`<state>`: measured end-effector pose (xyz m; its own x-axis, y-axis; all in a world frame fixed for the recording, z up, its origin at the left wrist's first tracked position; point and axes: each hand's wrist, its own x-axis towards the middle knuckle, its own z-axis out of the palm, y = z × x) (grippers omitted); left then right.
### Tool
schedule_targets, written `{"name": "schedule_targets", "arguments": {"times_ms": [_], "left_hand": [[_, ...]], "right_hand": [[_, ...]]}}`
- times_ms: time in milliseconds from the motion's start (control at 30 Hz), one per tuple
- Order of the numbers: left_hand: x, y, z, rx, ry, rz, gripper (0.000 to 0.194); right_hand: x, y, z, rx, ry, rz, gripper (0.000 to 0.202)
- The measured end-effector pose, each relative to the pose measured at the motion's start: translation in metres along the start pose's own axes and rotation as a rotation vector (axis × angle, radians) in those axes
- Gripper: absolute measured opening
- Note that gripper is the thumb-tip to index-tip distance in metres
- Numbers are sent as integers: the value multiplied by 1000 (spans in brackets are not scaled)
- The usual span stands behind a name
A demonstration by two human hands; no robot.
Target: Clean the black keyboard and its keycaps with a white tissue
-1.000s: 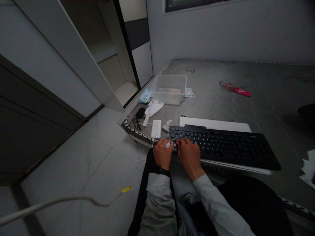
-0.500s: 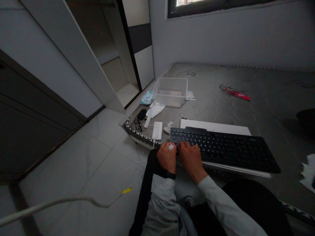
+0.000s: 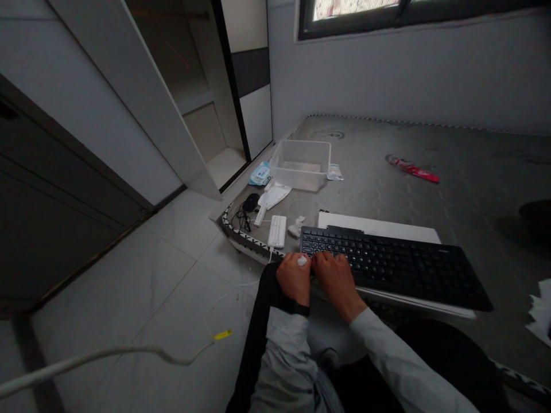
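Observation:
My left hand (image 3: 295, 278) is closed in a fist beside the front left corner of the black keyboard (image 3: 400, 261). A small white wad (image 3: 302, 261), perhaps tissue, shows at the top of that fist. Close against it, my right hand (image 3: 336, 282) is curled over the keyboard's front left edge, fingertips hidden. Whatever it may pinch is out of sight. Beneath the keyboard lies a flat white box or board (image 3: 383, 225). A crumpled white tissue (image 3: 296, 226) rests left of the keyboard, next to a white power bank (image 3: 277, 232) with a cable plugged in.
A clear plastic bin (image 3: 300, 166) stands farther back, with a blue packet (image 3: 260, 173) and a white packet (image 3: 275, 195) near it. A black mouse (image 3: 250, 202) with its cord sits by the left edge. Behind the keyboard is a red wrapper (image 3: 415, 170). A white cable (image 3: 150, 350) crosses below left.
The view has shifted slightly, so everything sits a little lower. Both hands stay together at the keyboard's corner, with hardly any movement of their own.

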<state>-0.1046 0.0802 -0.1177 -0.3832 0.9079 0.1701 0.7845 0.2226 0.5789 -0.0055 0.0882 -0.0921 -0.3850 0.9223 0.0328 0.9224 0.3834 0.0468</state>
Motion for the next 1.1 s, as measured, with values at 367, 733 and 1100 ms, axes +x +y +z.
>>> {"name": "schedule_targets", "arguments": {"times_ms": [367,733,1100], "left_hand": [[2,0,-7,15,-121,1,15],[4,5,-16,78,-188,26,13],[5,4,-14,105,-164,38,14]], "right_hand": [[5,-2,0,15,-23,21,19],[-7,6,0,-21,31,-88,17],[-14,16,5,-1,28,-98,24]]}}
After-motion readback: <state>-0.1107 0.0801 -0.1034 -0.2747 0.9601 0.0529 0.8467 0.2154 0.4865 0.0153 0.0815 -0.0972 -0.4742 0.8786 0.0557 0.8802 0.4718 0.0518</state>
